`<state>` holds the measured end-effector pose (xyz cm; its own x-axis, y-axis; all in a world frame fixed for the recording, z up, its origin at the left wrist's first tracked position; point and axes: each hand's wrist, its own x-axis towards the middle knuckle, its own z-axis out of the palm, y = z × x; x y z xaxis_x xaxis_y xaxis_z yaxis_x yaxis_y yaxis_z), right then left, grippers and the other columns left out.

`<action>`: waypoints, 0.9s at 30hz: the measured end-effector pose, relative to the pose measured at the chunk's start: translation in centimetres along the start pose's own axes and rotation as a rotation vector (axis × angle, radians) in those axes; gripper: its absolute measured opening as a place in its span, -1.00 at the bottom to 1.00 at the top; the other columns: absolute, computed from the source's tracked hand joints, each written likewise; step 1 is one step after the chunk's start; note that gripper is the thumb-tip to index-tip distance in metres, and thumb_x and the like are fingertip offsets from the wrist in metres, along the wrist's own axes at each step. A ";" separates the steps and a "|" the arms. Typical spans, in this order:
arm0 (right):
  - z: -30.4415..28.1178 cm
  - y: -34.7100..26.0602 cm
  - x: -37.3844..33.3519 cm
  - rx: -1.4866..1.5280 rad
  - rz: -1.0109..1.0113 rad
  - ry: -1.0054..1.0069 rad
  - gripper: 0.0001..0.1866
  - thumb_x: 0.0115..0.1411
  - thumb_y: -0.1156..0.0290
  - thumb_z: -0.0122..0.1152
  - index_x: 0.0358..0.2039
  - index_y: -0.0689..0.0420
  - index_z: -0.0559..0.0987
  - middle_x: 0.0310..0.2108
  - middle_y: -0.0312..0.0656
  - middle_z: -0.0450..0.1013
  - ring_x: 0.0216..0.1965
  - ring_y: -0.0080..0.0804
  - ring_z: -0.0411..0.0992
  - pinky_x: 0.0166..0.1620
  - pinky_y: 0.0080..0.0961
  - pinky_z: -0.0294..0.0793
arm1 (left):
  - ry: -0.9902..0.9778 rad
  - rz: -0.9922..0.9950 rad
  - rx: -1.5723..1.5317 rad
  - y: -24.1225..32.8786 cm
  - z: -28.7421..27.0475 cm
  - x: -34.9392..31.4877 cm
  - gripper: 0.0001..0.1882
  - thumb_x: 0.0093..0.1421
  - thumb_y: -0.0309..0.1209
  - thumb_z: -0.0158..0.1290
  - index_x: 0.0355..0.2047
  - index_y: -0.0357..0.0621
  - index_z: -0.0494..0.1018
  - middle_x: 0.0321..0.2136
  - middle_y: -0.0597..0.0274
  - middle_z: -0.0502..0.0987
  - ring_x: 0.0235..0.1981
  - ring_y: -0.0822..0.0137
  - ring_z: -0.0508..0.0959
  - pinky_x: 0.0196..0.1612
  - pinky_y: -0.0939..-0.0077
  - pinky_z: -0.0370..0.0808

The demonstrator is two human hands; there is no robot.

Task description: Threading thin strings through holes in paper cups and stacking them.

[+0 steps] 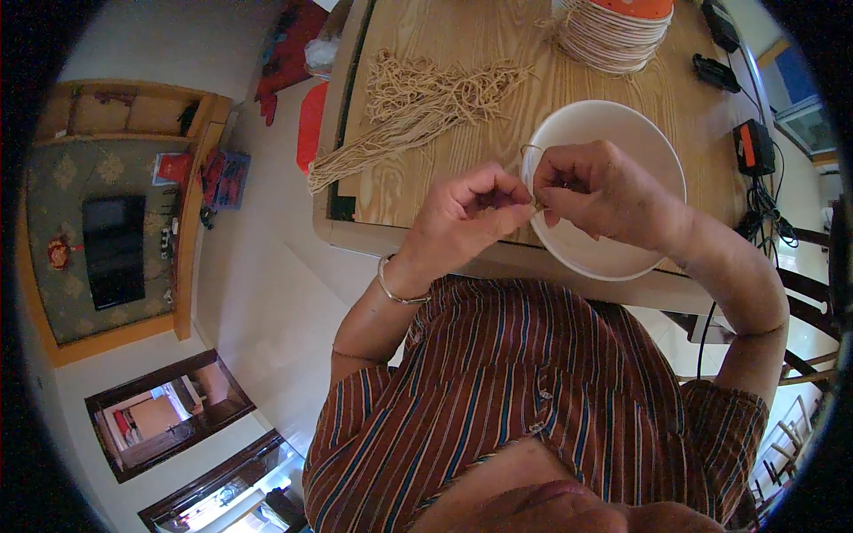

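Note:
Both of my hands meet above the near left rim of a round white tub (673,160). My left hand (466,213), with a bangle (391,286) on its wrist, is closed in a pinch, thumb against forefinger. My right hand (613,191) pinches just beside it, fingertips nearly touching the left ones. A thin strand of beige cord (526,149) curves out at the fingertips. Its ends are hidden by my fingers. Farther left, a loose bundle of the same beige cord (426,124) lies on the wooden table (506,44), tangled at one end and hanging at the table's corner.
At the far side stands a round stack wound with pale cord (609,40), topped by an orange dotted piece (635,7). Black adapters (715,73) and tangled cables (764,218) line the right edge. A red stool (311,124) is by the table's left side; dark chairs stand right.

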<state>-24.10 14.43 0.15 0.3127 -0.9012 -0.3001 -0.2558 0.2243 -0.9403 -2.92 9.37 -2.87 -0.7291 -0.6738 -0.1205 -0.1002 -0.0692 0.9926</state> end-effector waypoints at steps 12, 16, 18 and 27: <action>-0.9 -0.9 0.1 0.245 0.202 -0.114 -0.89 0.21 0.44 0.10 -0.41 0.20 0.51 -0.60 -0.31 0.44 -0.73 -0.72 0.24 -0.67 -0.73 0.18 | 0.017 0.050 0.052 -0.7 0.2 0.1 -0.91 0.17 -0.54 0.15 -0.30 -0.23 0.50 -0.41 0.42 0.48 -0.40 0.65 0.44 -0.35 0.74 0.41; -0.7 -0.5 0.0 0.126 0.119 -0.050 -0.91 0.21 0.47 0.09 -0.38 0.22 0.51 -0.59 -0.32 0.43 -0.70 -0.71 0.26 -0.65 -0.74 0.22 | 0.007 -0.014 -0.062 -1.1 0.0 0.2 -0.92 0.21 -0.51 0.12 -0.28 -0.23 0.51 -0.45 0.40 0.50 -0.46 0.62 0.47 -0.37 0.72 0.43; -0.6 0.5 0.3 0.091 0.046 -0.061 -0.93 0.21 0.49 0.09 -0.33 0.22 0.49 -0.55 -0.31 0.44 -0.65 -0.70 0.29 -0.60 -0.74 0.26 | 0.007 -0.028 -0.072 -0.9 0.0 0.2 -0.92 0.22 -0.50 0.11 -0.28 -0.23 0.51 -0.46 0.39 0.50 -0.46 0.62 0.47 -0.37 0.71 0.44; -0.3 1.6 -0.2 -0.032 -0.251 -0.027 -0.74 0.16 0.58 0.20 -0.14 0.18 0.40 -0.36 -0.34 0.42 -0.39 -0.68 0.38 -0.35 -0.65 0.44 | 0.031 -0.016 -0.180 -1.4 0.3 0.1 -0.89 0.24 -0.49 0.10 -0.25 -0.26 0.50 -0.45 0.38 0.51 -0.47 0.59 0.48 -0.37 0.71 0.45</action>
<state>-24.89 14.85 -1.28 0.3944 -0.9168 -0.0621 -0.1953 -0.0176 -0.9806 -3.12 9.63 -4.25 -0.7071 -0.6934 -0.1385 0.0132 -0.2088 0.9779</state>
